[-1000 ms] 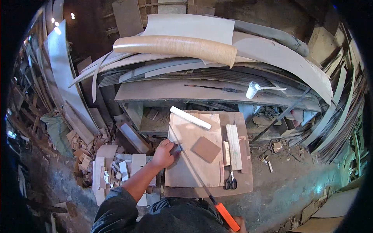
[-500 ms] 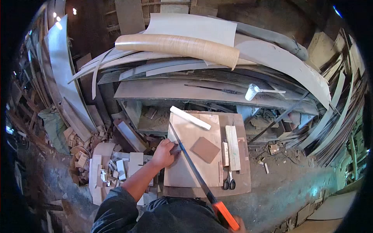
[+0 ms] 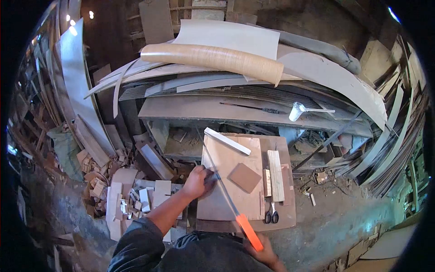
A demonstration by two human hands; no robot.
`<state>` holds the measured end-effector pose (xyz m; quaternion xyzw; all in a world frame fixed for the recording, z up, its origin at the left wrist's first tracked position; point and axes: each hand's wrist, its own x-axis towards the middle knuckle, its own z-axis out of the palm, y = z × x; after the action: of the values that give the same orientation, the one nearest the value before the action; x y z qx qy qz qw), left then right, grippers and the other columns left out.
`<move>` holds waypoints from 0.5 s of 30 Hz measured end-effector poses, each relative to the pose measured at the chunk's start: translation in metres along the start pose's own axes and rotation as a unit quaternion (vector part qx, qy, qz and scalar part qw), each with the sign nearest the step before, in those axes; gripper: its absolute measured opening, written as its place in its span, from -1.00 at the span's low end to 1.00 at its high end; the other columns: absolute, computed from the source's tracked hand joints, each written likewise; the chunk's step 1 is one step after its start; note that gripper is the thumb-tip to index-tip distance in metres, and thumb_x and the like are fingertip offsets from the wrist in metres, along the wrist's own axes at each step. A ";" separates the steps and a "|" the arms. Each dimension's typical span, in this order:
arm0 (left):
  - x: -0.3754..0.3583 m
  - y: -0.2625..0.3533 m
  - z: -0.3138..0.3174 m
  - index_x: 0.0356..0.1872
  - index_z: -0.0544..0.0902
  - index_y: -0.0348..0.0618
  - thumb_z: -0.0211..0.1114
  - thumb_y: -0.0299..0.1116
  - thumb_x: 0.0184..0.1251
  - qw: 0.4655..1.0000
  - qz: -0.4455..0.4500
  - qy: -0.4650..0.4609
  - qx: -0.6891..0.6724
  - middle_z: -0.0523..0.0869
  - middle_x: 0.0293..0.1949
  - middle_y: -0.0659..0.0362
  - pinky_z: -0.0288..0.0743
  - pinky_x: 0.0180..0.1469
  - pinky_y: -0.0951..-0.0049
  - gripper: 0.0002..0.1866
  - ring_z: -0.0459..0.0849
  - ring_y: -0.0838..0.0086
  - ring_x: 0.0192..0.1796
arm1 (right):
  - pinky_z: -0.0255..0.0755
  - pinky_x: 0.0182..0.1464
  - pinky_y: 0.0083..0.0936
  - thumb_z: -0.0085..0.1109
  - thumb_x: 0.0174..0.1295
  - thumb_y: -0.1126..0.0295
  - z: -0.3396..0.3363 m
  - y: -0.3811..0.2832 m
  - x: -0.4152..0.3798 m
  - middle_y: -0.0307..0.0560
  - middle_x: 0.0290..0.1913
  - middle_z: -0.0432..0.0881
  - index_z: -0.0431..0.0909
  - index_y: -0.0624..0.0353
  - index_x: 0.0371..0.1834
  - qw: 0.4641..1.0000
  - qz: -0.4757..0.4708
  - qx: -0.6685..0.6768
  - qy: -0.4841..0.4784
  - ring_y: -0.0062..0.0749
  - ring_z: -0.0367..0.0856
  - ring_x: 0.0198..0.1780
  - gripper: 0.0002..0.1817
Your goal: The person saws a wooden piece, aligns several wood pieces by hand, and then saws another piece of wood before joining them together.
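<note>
A saw with a long dark blade (image 3: 226,193) and an orange handle (image 3: 249,232) lies slantwise over the wooden board (image 3: 213,154). At the handle's lower end is my right hand (image 3: 265,254), wrapped round it and partly hidden by the orange grip. My left hand (image 3: 198,182) is at the board's left edge, close beside the blade; its fingers are curled and in shadow, pressed on something dark I cannot make out. On the board rest a brown square piece (image 3: 245,177) and a white strip (image 3: 227,141).
Right of the board are a pale wood block (image 3: 276,176) and black scissors (image 3: 272,215). Offcuts (image 3: 136,199) lie at the left. Behind stands a shelf (image 3: 217,109) with a white cup (image 3: 297,112) and a rolled veneer sheet (image 3: 213,59).
The saw has been drawn up and to the left, and my right hand has come further into view with it. The whole scene has shifted slightly right and down.
</note>
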<state>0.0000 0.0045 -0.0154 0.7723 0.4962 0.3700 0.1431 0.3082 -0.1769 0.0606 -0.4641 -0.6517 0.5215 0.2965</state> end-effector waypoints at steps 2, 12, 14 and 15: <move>0.000 0.001 0.001 -0.26 0.69 -0.26 0.47 -0.28 0.05 1.000 0.009 -0.012 -0.003 0.57 -0.33 -0.04 0.48 -0.12 0.07 -0.70 0.58 0.00 -0.19 | 0.43 -0.28 -0.43 0.29 0.13 0.40 -0.005 0.034 -0.050 -0.07 -0.47 0.50 0.52 0.25 -0.33 0.999 0.005 0.046 0.011 -0.42 0.51 -0.41 -0.82; 0.000 0.020 -0.014 -0.15 0.61 -0.29 0.49 -0.27 0.06 0.997 -0.073 0.032 -0.020 0.63 -0.23 -0.07 0.50 -0.01 0.08 -0.61 0.61 -0.03 -0.10 | 0.34 0.27 -0.28 0.14 0.33 0.43 -0.010 0.155 -0.160 0.01 0.31 0.36 0.13 0.13 0.45 0.980 0.093 0.130 0.122 -0.28 0.37 0.27 -0.36; -0.004 0.023 -0.016 -0.11 0.60 -0.29 0.50 -0.27 0.06 0.996 -0.079 0.028 -0.035 0.64 -0.19 -0.08 0.50 0.00 0.07 -0.57 0.61 -0.05 -0.09 | 0.36 0.23 -0.28 0.16 0.32 0.39 -0.010 0.152 -0.155 0.00 0.25 0.40 0.18 0.13 0.41 0.982 0.090 0.114 0.121 -0.28 0.41 0.21 -0.39; -0.003 0.024 -0.016 -0.12 0.60 -0.28 0.50 -0.28 0.06 0.996 -0.078 0.038 -0.033 0.65 -0.20 -0.07 0.50 -0.02 0.09 -0.59 0.61 -0.02 -0.10 | 0.37 0.21 -0.28 0.17 0.31 0.37 -0.010 0.152 -0.155 0.00 0.22 0.42 0.20 0.13 0.39 0.983 0.088 0.106 0.122 -0.28 0.42 0.18 -0.40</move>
<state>0.0037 -0.0120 0.0080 0.7110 0.5479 0.4033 0.1779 0.4227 -0.3106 -0.0664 -0.5456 -0.5082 0.5514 0.3743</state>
